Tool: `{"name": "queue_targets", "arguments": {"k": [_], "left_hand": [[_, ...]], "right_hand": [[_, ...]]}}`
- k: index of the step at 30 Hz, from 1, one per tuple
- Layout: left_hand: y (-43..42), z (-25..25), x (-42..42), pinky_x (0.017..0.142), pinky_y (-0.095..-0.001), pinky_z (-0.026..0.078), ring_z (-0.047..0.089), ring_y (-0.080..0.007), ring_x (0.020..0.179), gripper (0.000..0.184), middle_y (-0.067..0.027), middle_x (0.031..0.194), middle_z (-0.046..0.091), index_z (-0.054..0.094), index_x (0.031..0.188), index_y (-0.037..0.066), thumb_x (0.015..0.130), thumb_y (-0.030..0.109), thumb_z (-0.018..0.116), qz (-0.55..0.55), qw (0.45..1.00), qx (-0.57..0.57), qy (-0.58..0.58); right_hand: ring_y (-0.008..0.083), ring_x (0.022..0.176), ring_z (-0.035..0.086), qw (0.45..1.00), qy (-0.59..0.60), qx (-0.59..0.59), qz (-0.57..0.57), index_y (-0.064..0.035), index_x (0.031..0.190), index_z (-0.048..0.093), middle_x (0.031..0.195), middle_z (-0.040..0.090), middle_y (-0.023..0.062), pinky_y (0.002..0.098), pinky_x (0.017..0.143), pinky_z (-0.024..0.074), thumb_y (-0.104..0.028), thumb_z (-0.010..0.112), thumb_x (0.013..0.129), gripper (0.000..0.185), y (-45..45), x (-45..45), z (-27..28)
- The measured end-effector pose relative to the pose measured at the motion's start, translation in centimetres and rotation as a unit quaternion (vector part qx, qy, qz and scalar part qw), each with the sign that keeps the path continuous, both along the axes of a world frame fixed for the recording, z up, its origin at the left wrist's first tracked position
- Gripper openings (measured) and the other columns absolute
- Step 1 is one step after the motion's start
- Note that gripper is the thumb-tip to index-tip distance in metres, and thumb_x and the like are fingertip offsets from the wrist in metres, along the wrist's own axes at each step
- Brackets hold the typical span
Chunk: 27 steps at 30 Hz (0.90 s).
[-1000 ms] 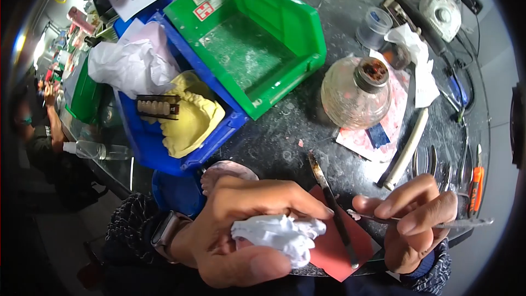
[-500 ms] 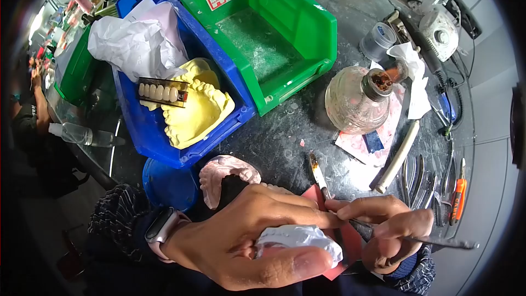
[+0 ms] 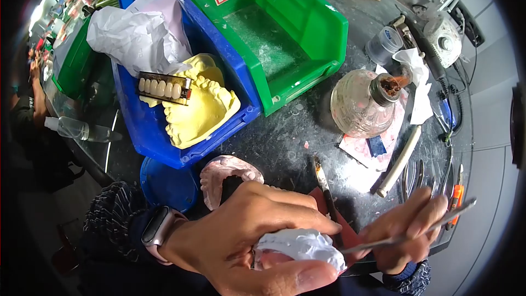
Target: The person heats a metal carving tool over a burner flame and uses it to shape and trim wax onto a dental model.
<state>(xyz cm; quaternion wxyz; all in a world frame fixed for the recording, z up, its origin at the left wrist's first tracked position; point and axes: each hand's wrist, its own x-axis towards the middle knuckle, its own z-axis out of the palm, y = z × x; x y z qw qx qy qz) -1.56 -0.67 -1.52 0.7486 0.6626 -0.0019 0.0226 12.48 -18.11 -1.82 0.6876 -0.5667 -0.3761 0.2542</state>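
Dark scuffed workbench top (image 3: 285,131), blue storage bin (image 3: 159,151) set against a green storage bin (image 3: 329,46), round blue plastic piece (image 3: 169,185) near the blue storage bin, pink dental cast (image 3: 212,182) beside it, pink-stained paper (image 3: 355,149) under a round glass jar (image 3: 356,104), off-white rod (image 3: 400,161), orange-handled pliers (image 3: 456,200)

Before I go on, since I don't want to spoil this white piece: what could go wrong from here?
The thin metal tool in your right hand points at the white piece in your left hand, near the thumb; a slip might gouge the piece or jab you. The stained knife lies close to your left fingertips and could get knocked.
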Motion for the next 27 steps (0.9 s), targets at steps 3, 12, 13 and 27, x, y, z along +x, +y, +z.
{"name": "queue_targets", "arguments": {"k": [3, 12, 13, 27], "left_hand": [[0.1, -0.1, 0.0, 0.056, -0.0306, 0.043, 0.057, -0.0259, 0.065, 0.058, -0.0208, 0.075, 0.056, 0.054, 0.095, -0.013, 0.070, 0.039, 0.057, 0.008, 1.000, -0.001, -0.013], [-0.2, -0.8, 0.2, 0.052, -0.0303, 0.043, 0.057, -0.0266, 0.063, 0.037, -0.0155, 0.070, 0.057, 0.057, 0.083, -0.006, 0.071, 0.029, 0.065, 0.053, 0.993, 0.037, -0.098], [-0.2, -1.0, 0.2, 0.053, -0.0305, 0.043, 0.057, -0.0267, 0.063, 0.037, -0.0150, 0.071, 0.058, 0.057, 0.084, -0.005, 0.070, 0.028, 0.065, 0.056, 0.992, 0.040, -0.108], [-0.2, -1.4, 0.2, 0.053, -0.0310, 0.043, 0.057, -0.0262, 0.064, 0.036, -0.0136, 0.073, 0.057, 0.056, 0.087, -0.004, 0.069, 0.026, 0.065, 0.051, 0.990, 0.063, -0.111]], "right_hand": [[0.0295, 0.072, 0.063, 0.962, -0.095, 0.166, 0.195, -0.0006, 0.091, 0.044, 0.071, 0.057, 0.0148, 0.0387, 0.063, 0.0550, -0.009, 0.068, 0.071, 0.032, 0.5, 0.7, -1.2], [0.0368, 0.080, 0.061, 0.958, -0.185, 0.141, 0.170, 0.0059, 0.077, 0.054, 0.075, 0.058, 0.0204, 0.0401, 0.072, 0.0508, -0.006, 0.069, 0.068, 0.020, 1.6, -0.8, 0.1], [0.0366, 0.079, 0.061, 0.958, -0.184, 0.139, 0.172, 0.0059, 0.077, 0.054, 0.075, 0.059, 0.0205, 0.0404, 0.072, 0.0508, -0.006, 0.069, 0.069, 0.020, 1.6, -0.8, 0.1], [0.0328, 0.074, 0.063, 0.962, -0.206, 0.065, 0.166, 0.0049, 0.077, 0.055, 0.074, 0.060, 0.0204, 0.0410, 0.070, 0.0514, -0.009, 0.064, 0.075, 0.017, 1.2, -0.8, 0.5]]}}
